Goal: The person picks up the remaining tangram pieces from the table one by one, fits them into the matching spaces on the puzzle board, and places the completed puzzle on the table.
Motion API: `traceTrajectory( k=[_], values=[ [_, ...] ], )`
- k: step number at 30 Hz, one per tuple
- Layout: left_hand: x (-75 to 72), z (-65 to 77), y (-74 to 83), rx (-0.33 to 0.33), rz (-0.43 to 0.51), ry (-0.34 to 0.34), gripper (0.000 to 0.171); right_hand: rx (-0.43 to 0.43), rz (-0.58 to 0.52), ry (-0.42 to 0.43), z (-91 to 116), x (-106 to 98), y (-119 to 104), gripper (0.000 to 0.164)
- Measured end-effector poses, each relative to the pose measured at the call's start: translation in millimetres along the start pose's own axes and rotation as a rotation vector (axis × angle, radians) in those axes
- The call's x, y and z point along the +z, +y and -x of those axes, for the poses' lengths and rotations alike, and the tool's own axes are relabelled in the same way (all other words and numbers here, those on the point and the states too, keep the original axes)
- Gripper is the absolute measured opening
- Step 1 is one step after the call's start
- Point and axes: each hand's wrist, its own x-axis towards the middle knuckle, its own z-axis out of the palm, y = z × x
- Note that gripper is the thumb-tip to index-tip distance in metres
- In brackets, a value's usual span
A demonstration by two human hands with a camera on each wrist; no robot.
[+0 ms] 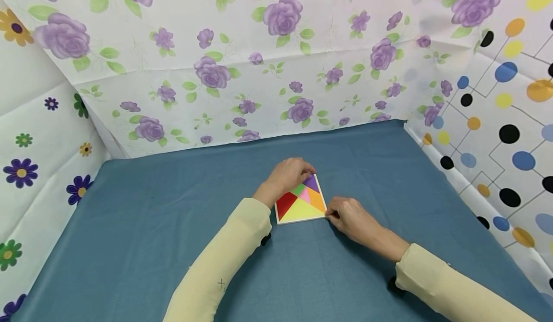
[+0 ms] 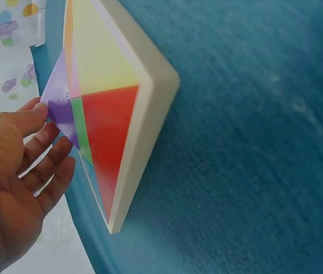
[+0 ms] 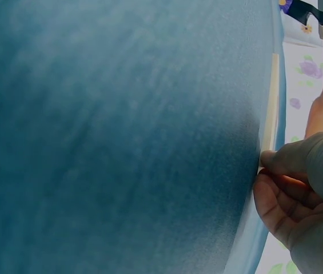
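Note:
A square tangram puzzle in a white tray (image 1: pixel 298 220) lies on the blue cloth. Red (image 2: pixel 111 142), yellow (image 1: pixel 300 210), green, pink and orange (image 1: pixel 317 199) pieces show in it. My left hand (image 1: pixel 288 177) reaches over the far side and pinches the purple triangle (image 2: pixel 61 105) at its outer corner. In the left wrist view this piece overlaps the tray's rim, seemingly tilted up. My right hand (image 1: pixel 352 217) pinches the near right corner of the tray between thumb and fingers. In the right wrist view only the tray's thin side (image 3: pixel 271 103) shows beside that hand (image 3: pixel 298 194).
Blue cloth (image 1: pixel 129 245) covers the table around the puzzle. A flowered sheet (image 1: pixel 242 39) hangs behind the table, a dotted sheet (image 1: pixel 497 168) stands on the right, and a daisy-patterned one (image 1: pixel 47 135) on the left.

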Motion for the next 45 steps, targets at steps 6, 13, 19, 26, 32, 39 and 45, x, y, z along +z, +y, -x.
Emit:
traceTrajectory(
  k=[6, 13, 19, 26, 32, 39, 45],
  values=[
    [3.4, 1.2, -0.1, 0.024, -0.067, -0.004, 0.028, 0.0, 0.002, -0.001, 0, 0, 0, 0.014],
    [7.7, 0.4, 0.5, 0.072, -0.173, 0.004, 0.029, 0.013, 0.002, -0.013, 2, 0, -2, 0.013],
    [10.3, 1.6, 2.2, 0.07, -0.205, -0.009, 0.03, 0.0, -0.007, -0.002, 2, -1, -1, 0.014],
    [12.2, 1.8, 3.2, 0.059, -0.222, -0.026, 0.031, 0.002, -0.009, -0.005, 2, -1, -1, 0.014],
    [12.6, 1.9, 4.1, 0.055, -0.217, -0.031, 0.031, 0.013, -0.01, -0.012, 1, -1, -1, 0.013],
    [13.5, 1.7, 4.1, 0.051, -0.21, -0.033, 0.031, 0.006, -0.005, 0.003, 1, 0, 1, 0.014],
    [14.1, 2.0, 4.4, 0.04, -0.209, -0.039, 0.031, 0.007, -0.003, -0.004, 1, 1, 1, 0.016]
  ],
)
